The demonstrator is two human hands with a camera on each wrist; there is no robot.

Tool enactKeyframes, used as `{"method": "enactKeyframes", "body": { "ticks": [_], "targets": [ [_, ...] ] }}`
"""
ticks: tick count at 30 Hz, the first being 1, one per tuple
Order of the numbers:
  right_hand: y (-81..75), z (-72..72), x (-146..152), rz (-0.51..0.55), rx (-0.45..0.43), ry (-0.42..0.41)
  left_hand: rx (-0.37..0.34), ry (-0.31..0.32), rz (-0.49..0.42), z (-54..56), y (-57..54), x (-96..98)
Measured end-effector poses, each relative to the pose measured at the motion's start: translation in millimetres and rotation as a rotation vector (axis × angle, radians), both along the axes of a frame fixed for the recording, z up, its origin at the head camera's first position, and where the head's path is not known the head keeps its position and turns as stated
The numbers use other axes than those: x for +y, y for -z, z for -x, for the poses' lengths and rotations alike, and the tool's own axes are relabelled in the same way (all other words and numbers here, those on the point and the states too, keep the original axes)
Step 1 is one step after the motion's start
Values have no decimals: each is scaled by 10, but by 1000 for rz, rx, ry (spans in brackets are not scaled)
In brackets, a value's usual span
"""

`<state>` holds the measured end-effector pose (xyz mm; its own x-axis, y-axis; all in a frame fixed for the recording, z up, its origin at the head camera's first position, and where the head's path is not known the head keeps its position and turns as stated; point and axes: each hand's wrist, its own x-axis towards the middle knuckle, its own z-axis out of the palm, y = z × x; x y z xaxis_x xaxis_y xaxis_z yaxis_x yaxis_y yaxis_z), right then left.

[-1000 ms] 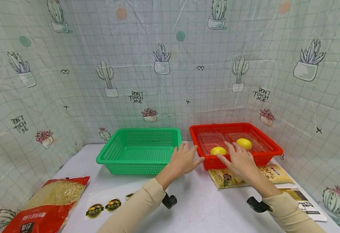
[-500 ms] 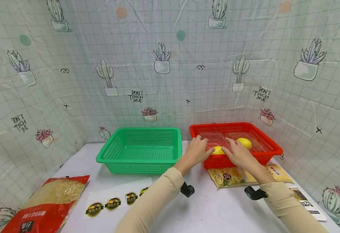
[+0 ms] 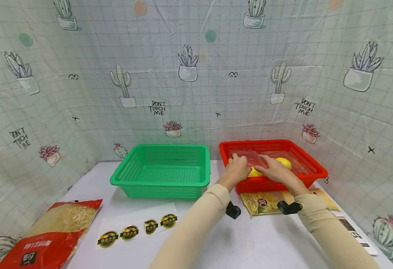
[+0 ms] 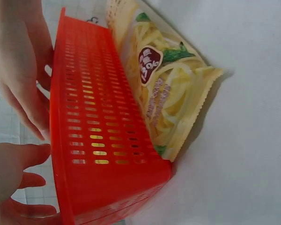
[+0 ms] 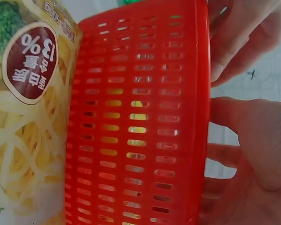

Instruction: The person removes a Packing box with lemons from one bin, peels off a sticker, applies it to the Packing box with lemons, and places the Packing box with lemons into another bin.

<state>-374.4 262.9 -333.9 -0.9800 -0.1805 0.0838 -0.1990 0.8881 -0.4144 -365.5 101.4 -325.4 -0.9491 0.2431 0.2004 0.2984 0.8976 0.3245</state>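
Note:
Both hands reach over the near rim of the red plastic basket [image 3: 260, 179], at a clear plastic box [image 3: 248, 154] with a lemon [image 3: 254, 172] at its near end. My left hand [image 3: 236, 170] holds the box's left side, fingers bent down. Opposite it, my right hand [image 3: 277, 171] holds the right side, thumb close to the lemon. In the wrist views, the basket wall partly covers the fingertips of the left hand [image 4: 14, 173] and the right hand [image 5: 257, 145]. A second lemon [image 3: 285, 163] lies to the right, by another clear box [image 3: 298, 166].
A green plastic basket [image 3: 162, 191] stands to the left. In front of the red basket lies a yellow food packet [image 3: 261, 203] with noodles pictured on it. A sheet of round stickers [image 3: 135, 224] and a red-and-clear bag [image 3: 51, 233] occupy the left of the white table.
My left hand has moved right, over the red basket's rim to the box, its fingers bending down. The right hand has shifted slightly and closed in on the box's other side.

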Motion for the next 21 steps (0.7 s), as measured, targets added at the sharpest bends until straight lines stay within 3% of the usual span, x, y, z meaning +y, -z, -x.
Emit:
{"method": "enactKeyframes", "body": {
  "ticks": [8,14,21],
  "targets": [
    [30,118,60,-34,-19,24,31,-31,157,56,-77,131],
    [104,228,31,-39,-18,-16,-38,-102,197,74,-18,202],
    [100,285,31,-74,9,-18,-66,-111,185,75,58,261]
  ]
}}
